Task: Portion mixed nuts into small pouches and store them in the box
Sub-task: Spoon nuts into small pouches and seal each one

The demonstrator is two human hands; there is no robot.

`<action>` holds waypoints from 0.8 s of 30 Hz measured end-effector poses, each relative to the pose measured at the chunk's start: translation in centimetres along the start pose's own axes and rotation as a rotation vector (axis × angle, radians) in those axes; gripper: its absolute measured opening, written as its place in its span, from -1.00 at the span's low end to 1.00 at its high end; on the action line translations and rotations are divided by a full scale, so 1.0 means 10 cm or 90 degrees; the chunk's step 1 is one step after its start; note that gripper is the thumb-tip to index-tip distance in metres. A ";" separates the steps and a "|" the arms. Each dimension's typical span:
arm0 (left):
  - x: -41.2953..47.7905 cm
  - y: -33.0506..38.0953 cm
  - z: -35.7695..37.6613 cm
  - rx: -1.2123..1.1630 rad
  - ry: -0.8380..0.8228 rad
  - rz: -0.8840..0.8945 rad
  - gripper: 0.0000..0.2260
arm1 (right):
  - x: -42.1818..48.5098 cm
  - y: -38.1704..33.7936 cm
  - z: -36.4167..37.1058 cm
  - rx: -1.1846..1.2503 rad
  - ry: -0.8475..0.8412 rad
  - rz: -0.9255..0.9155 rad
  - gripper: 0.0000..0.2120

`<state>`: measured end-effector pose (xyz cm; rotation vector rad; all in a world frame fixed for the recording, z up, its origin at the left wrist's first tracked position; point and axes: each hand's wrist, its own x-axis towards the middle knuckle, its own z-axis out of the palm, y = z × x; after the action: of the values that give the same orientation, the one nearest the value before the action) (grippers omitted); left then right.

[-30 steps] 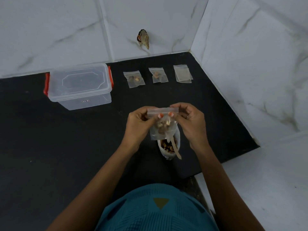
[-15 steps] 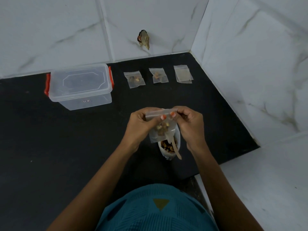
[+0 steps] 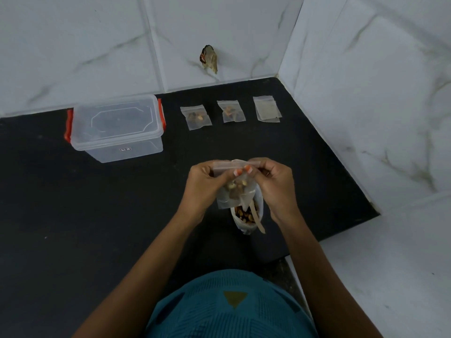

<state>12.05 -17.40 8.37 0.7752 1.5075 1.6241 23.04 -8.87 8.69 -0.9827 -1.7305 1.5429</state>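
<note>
head view: left hand (image 3: 203, 184) and right hand (image 3: 275, 185) both pinch top strip of small pouch (image 3: 233, 189), nuts inside, held above open bag of nuts (image 3: 247, 215) with wooden scoop (image 3: 257, 219). step looks like sealing third pouch. two filled pouches (image 3: 196, 117) (image 3: 230, 111) and empty pouch stack (image 3: 266, 109) lie along wall, right of box (image 3: 117, 128), lid on. next: press seal shut along whole strip, lay pouch down; box lid still needs opening.

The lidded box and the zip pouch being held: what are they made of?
The box looks like clear rigid plastic, slightly glossy: the dark counter shows through its walls. The zip pouch seems thin flexible plastic film: nuts show through and it creases.
</note>
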 end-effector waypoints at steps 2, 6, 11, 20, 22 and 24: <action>0.01 -0.01 -0.04 -0.008 0.007 -0.009 -0.85 | 0.00 0.01 -0.01 0.001 0.016 0.011 -0.85; 0.01 -0.02 -0.09 0.019 0.010 0.001 -0.90 | 0.01 0.03 -0.06 0.019 0.001 0.030 -0.87; 0.02 -0.01 -0.07 -0.016 0.036 -0.004 -0.91 | -0.01 -0.01 -0.10 0.178 -0.094 0.121 -0.85; -0.01 0.00 -0.06 0.002 -0.011 -0.038 -0.91 | 0.00 0.02 -0.04 0.112 -0.056 0.090 -0.87; -0.02 0.00 -0.07 0.007 -0.023 -0.046 -0.90 | 0.01 0.01 -0.03 0.108 -0.036 0.077 -0.92; -0.03 0.00 -0.06 0.014 -0.026 -0.048 -0.90 | 0.01 0.02 -0.02 0.101 -0.016 0.075 -0.91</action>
<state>11.63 -17.97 8.36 0.7499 1.5099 1.5300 23.22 -8.65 8.52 -1.0024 -1.5633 1.7448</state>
